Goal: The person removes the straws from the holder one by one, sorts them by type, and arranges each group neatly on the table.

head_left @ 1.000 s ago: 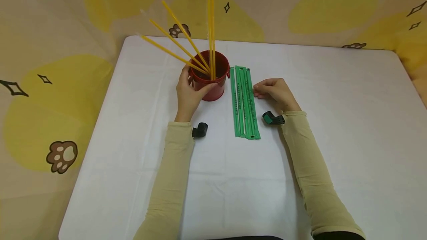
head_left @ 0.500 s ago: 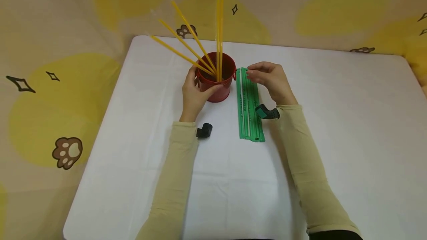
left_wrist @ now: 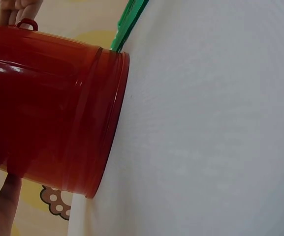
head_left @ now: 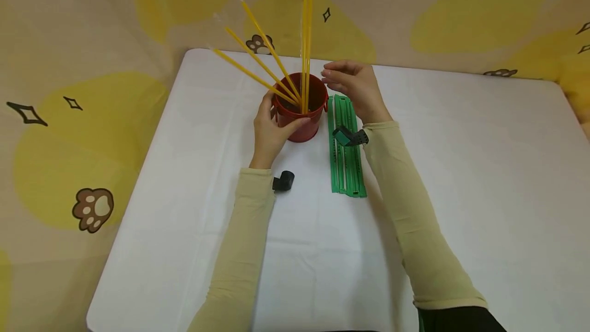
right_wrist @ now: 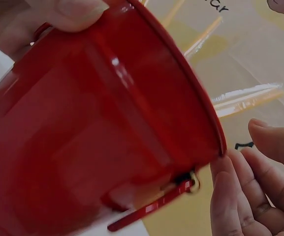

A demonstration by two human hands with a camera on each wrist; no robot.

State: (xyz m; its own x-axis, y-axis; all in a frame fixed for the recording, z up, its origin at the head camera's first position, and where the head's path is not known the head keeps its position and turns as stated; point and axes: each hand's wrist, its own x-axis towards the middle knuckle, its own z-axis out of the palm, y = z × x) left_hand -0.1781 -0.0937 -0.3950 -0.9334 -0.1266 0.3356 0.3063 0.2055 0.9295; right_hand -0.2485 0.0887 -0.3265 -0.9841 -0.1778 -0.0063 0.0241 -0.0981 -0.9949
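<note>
My left hand (head_left: 271,129) grips the near left side of a small red metal bucket (head_left: 299,128), thumb on the near rim and fingers round the far left side. Out of the bucket lean several yellow straws (head_left: 262,29) in clear wrappers. Three fan to the left, others stand nearly upright. Just right of the rim, my right hand (head_left: 357,86) is raised, fingers loosely bent and thumb apart. In the right wrist view, nothing shows between that hand's thumb (right_wrist: 274,142) and fingers. The left wrist view shows the bucket's base (left_wrist: 107,123) on the white table.
Several long, flat green packets (head_left: 346,168) with dark print lie side by side right of the bucket, partly under the right wrist and its camera (head_left: 350,136). A patterned yellow and beige cloth (head_left: 415,9) rises behind the white table (head_left: 470,168).
My right hand has moved from beside the green packets, up over their far end, to the bucket's right rim. My left hand keeps its hold on the bucket. The head view has shifted slightly.
</note>
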